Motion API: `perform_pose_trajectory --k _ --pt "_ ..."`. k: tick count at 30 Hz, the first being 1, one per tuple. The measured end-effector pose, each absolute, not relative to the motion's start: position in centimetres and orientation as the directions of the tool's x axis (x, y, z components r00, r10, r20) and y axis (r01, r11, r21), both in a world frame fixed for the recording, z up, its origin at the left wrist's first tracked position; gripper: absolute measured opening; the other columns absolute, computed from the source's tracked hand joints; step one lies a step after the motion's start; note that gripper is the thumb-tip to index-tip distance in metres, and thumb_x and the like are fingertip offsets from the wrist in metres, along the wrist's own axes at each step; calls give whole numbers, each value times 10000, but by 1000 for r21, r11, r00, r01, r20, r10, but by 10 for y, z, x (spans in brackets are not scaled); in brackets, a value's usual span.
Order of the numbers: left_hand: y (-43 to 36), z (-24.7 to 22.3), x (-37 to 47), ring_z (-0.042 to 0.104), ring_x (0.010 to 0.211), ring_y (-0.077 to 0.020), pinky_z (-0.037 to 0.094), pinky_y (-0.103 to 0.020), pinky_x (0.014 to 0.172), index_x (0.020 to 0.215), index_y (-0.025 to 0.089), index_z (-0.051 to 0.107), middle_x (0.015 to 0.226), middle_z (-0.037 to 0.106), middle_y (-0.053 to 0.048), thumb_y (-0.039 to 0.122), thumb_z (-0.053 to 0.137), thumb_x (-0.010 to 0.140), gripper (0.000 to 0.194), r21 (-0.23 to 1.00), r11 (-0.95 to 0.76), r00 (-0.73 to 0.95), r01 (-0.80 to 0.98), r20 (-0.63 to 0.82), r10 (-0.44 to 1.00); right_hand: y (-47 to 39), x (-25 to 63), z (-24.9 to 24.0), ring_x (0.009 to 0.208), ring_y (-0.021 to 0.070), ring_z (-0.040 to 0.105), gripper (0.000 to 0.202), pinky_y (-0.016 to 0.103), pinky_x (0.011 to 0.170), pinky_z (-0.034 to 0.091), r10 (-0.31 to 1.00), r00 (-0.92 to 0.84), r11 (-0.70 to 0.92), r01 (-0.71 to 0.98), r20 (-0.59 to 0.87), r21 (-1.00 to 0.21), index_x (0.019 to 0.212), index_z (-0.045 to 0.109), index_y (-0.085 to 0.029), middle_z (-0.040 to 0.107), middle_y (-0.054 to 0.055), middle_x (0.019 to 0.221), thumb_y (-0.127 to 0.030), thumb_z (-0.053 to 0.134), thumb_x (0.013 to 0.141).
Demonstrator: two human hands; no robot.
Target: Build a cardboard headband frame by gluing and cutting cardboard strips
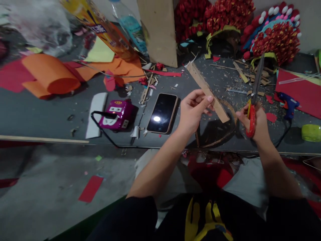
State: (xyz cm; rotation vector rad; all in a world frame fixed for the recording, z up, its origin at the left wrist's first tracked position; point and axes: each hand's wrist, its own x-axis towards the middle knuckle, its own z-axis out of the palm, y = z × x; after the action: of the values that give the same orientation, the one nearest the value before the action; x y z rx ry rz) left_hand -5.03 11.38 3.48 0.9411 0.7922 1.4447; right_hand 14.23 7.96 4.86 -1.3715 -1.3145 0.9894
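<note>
With the left hand point(190, 113) pinching the cardboard strip point(200, 79) above the table point(62, 115), right of the phone point(163, 112), and the right hand point(260, 124) gripping the scissors point(253, 97), fingers should best avoid the blades point(258, 77).

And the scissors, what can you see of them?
The scissors have long grey blades, metal by the look, and a red handle with some yellow near the pivot. They sit in the grip of the right hand, blades pointing away from the person, closed or nearly so. The tips overlap a yellow band in view; I can't tell whether they touch.
</note>
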Motion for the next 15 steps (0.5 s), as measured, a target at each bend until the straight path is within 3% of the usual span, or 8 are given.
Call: perform_pose_trajectory --k 3,9,15 --pt "114 34 -50 658 542 -76 497 -123 424 836 190 660 656 682 44 484 875 617 425 910 -115 -8 -399 122 992 77 148 49 532 94 439 436 276 543 407 999 35 -17 253 -8 -967 835 471 -247 479 -71 678 -508 772 658" --pt "116 33 -53 660 556 -81 501 -128 433 799 184 663 668 694 32 463 873 604 400 920 -151 -92 -361 126 988 72 159 44 650 140 509 394 279 591 403 994 -103 24 492 -31 -870 968 491 -250 537 -33 767 -523 686 761" --pt "119 35 -59 652 535 -79 503 -127 433 756 186 615 605 641 40 517 834 656 410 932 -198 -150 -303 159 976 68 156 53 732 183 554 483 323 678 427 990 -135 58 668 -44 -742 1047 453 -235 589 2 851 -522 699 746"
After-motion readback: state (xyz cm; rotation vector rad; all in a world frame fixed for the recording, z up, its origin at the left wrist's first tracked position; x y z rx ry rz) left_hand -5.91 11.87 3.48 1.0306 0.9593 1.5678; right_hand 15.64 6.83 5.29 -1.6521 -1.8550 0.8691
